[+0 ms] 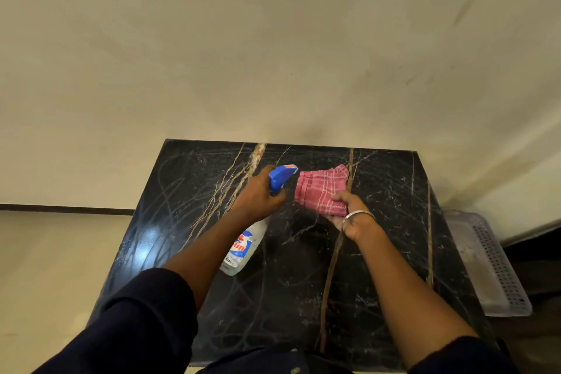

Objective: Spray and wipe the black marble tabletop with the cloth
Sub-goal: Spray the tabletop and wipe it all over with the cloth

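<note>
Gripping spray bottle (243, 240), fingers (340, 199) pinching cloth (321, 188)

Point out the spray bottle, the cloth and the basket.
spray bottle (243, 246), head view, on its label.
cloth (320, 190), head view, middle of the pink fabric.
basket (498, 267), head view, on its perforated side.

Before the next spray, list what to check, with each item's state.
1. Left hand grips the spray bottle at its neck: ok.
2. Right hand holds the pink cloth, bunched: ok.
3. Nozzle aimed at the tabletop: not ok, it points sideways toward the cloth.
4. Finger on the trigger: cannot tell.
5. Liquid left in the bottle: cannot tell.
6. Tabletop wiped clean: not ok, swirled streaks show.
</note>
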### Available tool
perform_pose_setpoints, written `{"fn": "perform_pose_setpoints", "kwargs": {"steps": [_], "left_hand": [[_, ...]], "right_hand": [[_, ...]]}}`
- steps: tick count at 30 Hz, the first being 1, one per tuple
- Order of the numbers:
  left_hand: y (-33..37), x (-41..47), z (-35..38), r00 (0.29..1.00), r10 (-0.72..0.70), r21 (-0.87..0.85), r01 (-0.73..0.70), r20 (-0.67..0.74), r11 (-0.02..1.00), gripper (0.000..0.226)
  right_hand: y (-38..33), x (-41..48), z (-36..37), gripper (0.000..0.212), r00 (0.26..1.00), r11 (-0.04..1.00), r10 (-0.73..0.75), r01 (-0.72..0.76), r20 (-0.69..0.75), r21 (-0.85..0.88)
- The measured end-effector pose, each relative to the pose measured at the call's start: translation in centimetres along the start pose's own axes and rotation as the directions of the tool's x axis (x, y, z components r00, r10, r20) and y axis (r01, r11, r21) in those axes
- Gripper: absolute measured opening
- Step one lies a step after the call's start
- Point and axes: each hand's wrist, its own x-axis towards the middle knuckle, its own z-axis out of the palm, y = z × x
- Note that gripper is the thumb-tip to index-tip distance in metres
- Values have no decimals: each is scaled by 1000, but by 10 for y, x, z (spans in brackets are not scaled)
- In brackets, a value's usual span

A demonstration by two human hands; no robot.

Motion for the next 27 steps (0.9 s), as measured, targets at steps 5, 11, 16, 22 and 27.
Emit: {"fn": "perform_pose_setpoints", "kwargs": {"steps": [5,11,16,22,27], "left_hand": [[6,2,3,996,10,8,-10,90,1000,15],[11,5,10,995,-26,58,20,95,998,24],[10,6,14,995,-72,60,68,64,996,22],[8,6,11,996,-75,87,71,42,994,19],[5,3,9,994,-102,72,99,48,993,18]], "right_hand": [[-12,-3,6,45,999,997,-41,41,2,69],[-15,-6,7,51,996,996,-87,87,1,-15],[-13,-2,11,40,996,996,-86,86,5,-38],[-14,0,12,59,995,995,-94,94,-20,15],[-15,1,12,59,996,996,-89,90,-30,17]]}}
